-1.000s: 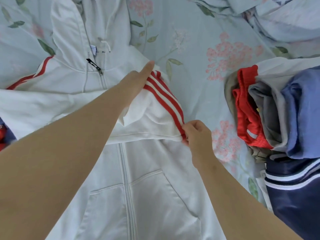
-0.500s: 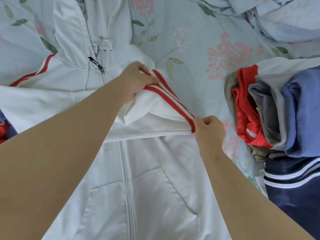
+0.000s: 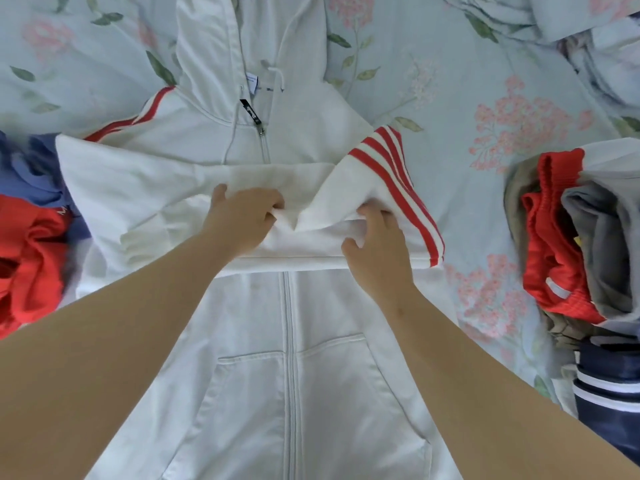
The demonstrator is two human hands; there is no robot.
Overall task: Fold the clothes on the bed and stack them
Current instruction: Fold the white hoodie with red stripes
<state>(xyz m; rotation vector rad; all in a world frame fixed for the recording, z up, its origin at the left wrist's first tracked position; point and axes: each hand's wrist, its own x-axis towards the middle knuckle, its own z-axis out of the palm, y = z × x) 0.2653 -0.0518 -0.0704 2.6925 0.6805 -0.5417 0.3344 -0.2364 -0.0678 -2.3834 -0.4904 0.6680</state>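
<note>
A white zip hoodie (image 3: 287,375) with red sleeve stripes lies face up on the bed, hood pointing away from me. Both sleeves are folded across its chest. My left hand (image 3: 242,216) grips a bunch of white sleeve fabric at the chest's middle. My right hand (image 3: 379,247) has its fingers curled under the edge of the red-striped right sleeve (image 3: 391,188), close beside the left hand. A stack of folded clothes (image 3: 581,244), red, grey, blue and navy, sits at the right edge.
The floral light-blue bedsheet (image 3: 450,81) covers the bed. A red garment (image 3: 31,258) and a blue one (image 3: 31,168) lie at the left edge, partly under the hoodie's sleeve. Rumpled bedding (image 3: 571,26) is bunched at the top right.
Both hands have moved inward along the striped sleeve toward the chest's middle. The sleeve's outer end now lies flatter across the hoodie. The view has shifted so the hoodie sits more central.
</note>
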